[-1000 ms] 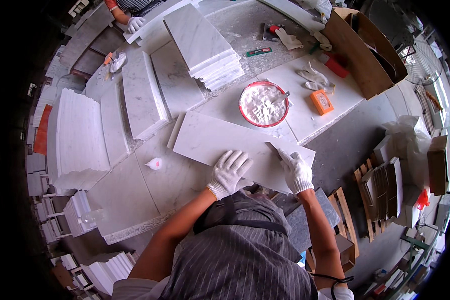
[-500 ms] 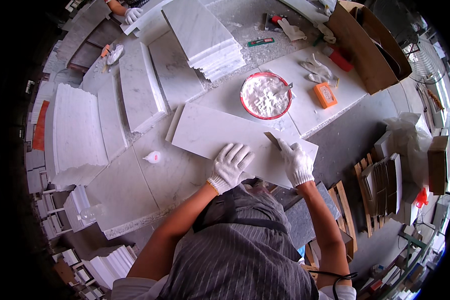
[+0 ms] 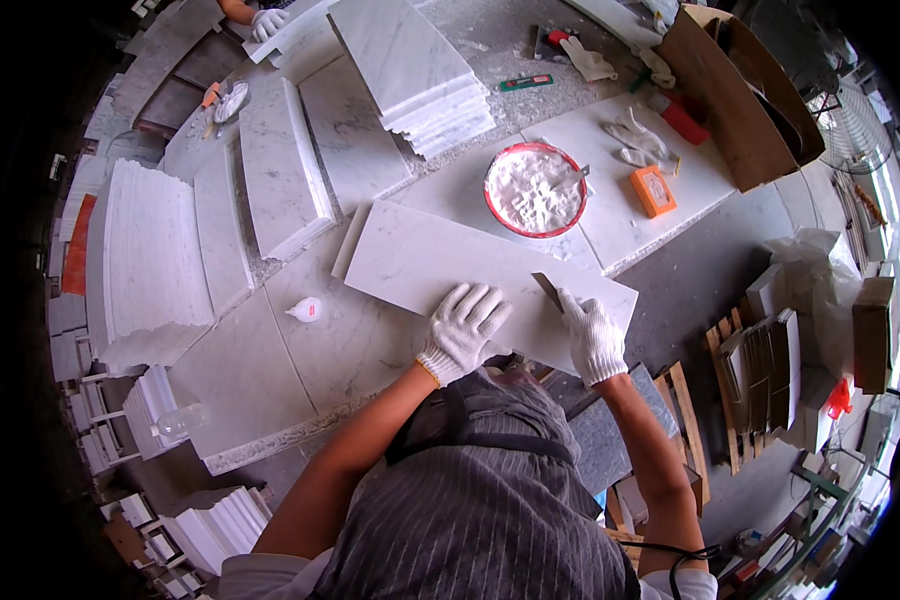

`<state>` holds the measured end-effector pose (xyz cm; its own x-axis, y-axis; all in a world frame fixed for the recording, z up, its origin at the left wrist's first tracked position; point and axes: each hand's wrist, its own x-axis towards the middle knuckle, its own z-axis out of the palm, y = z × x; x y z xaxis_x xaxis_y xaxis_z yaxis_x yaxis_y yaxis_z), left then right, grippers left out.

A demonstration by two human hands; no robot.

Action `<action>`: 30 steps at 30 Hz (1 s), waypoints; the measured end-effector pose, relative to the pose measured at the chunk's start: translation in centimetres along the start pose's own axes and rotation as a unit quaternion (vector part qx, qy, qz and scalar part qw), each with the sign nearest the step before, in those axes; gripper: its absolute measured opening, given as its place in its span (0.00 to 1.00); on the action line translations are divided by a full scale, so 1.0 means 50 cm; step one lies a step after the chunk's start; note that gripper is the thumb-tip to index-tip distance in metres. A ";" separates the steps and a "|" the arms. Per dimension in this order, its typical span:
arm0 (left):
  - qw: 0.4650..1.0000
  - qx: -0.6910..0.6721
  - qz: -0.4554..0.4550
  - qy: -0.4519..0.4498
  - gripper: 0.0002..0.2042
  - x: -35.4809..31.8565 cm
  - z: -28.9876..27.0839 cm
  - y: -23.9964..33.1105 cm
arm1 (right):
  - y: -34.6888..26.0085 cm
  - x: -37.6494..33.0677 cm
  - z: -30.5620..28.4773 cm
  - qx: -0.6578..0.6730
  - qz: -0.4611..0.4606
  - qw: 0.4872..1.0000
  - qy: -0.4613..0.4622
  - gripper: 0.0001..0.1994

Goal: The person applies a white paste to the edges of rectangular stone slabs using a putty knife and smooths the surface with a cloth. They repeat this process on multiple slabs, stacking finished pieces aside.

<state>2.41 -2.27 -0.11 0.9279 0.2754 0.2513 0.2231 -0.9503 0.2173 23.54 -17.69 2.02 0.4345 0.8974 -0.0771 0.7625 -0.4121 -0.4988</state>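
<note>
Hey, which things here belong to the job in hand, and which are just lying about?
Job in hand: pale slab under the left hand; thin blade in the right hand; possibly the red-rimmed bowl.

Apparently lying about: orange box; green tool; loose glove.

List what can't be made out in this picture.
All head view:
Grip end of the thin flat tool: inside the right hand.
Underside of the slab: behind its own top face.
Sunken end of the metal tool: buried in white paste.
Most of the co-worker: cut off by upper edge.

No readable lettering or numbers
</note>
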 end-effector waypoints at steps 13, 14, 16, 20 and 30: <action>1.000 -0.008 -0.003 0.016 0.36 -0.003 0.001 0.001 | -0.008 0.010 0.002 -0.004 -0.005 1.000 0.003 0.21; 1.000 -0.007 -0.007 0.014 0.37 -0.003 0.000 0.002 | -0.011 0.008 -0.001 -0.004 0.000 1.000 -0.005 0.22; 1.000 -0.011 -0.005 0.003 0.37 0.004 -0.005 0.005 | -0.010 0.006 -0.006 0.005 -0.012 1.000 0.009 0.22; 1.000 -0.010 -0.005 -0.006 0.38 0.006 -0.006 0.002 | -0.005 0.002 0.000 0.016 -0.014 1.000 0.009 0.22; 1.000 -0.005 0.011 0.017 0.37 0.004 0.001 -0.006 | 0.001 0.004 -0.009 0.002 -0.022 1.000 -0.012 0.23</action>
<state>2.53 -1.94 -0.17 0.9217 0.2603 0.2875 0.2008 -0.9546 0.2202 23.88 -17.60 2.36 0.3880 0.9185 -0.0755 0.7788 -0.3706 -0.5061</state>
